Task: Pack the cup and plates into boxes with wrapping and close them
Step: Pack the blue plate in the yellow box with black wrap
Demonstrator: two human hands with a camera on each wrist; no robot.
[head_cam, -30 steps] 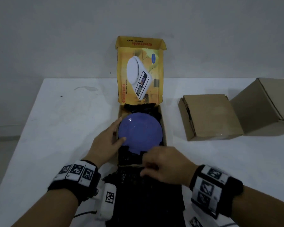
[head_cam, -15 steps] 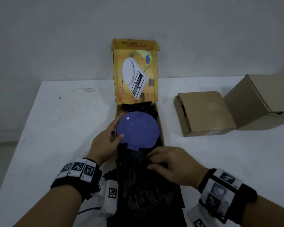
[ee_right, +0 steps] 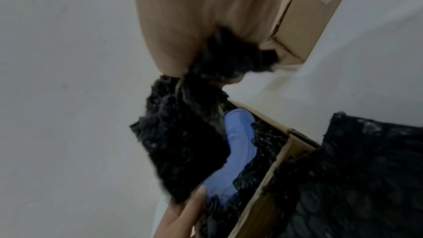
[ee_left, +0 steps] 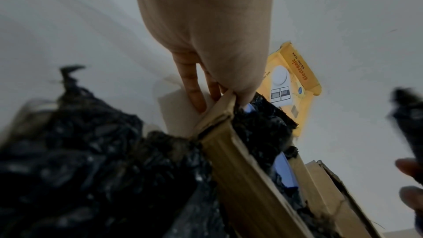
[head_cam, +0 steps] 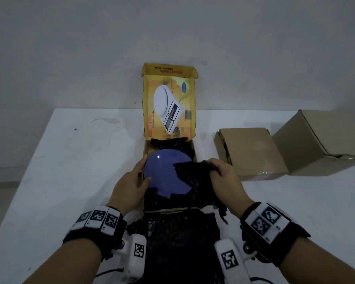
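Note:
A blue plate [head_cam: 164, 173] lies in the open yellow box [head_cam: 145, 148] on black bubble wrap, and the box lid [head_cam: 169, 103] stands upright behind it. My right hand [head_cam: 219, 171] grips a bunched end of the black wrap [head_cam: 193, 175], which covers the plate's right part. My left hand [head_cam: 146, 169] rests at the box's left wall, thumb on the plate rim and fingers straight along the outside. In the left wrist view the fingers [ee_left: 194, 93] lie against the box wall [ee_left: 240, 178]. In the right wrist view the wrap [ee_right: 183, 142] hangs from my hand over the plate [ee_right: 238, 142].
More black wrap [head_cam: 180, 232] trails over the box's front edge towards me. Two brown cardboard boxes stand on the white table [head_cam: 70, 171] to the right: a flat one [head_cam: 252, 152] close to my right hand and a bigger one [head_cam: 320, 144] beyond it. A wall runs behind the table.
My right hand has taken hold of the wrap near the box's front edge and carried it up and over the plate's right side. My left hand has stayed at the plate's left rim.

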